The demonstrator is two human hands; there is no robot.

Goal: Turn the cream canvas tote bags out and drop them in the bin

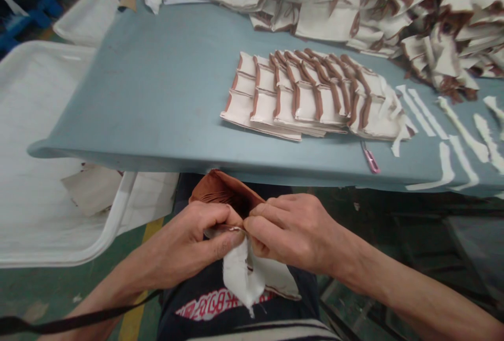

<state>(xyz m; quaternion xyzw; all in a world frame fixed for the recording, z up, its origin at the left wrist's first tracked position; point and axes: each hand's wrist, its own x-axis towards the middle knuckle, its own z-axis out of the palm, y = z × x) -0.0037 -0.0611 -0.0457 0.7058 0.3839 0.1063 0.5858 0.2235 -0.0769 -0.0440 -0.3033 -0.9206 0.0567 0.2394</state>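
Note:
Below the table's front edge, over my lap, both hands pinch one small fabric piece (221, 190) that is brown outside with cream lining. My left hand (189, 244) is closed on its left edge, thumb pressed along the seam. My right hand (293, 231) is closed on the right edge, fingertips meeting the left thumb. A strip of white cloth (238, 275) hangs down from between the two hands.
A blue-grey table (157, 84) holds a neat overlapped row of cream and brown fabric pieces (311, 97). A loose heap of the same pieces (394, 10) lies at the back right. White trimmed strips (449, 131) and a small pink tool (370, 160) lie near the front edge. A white tray (35, 173) stands left.

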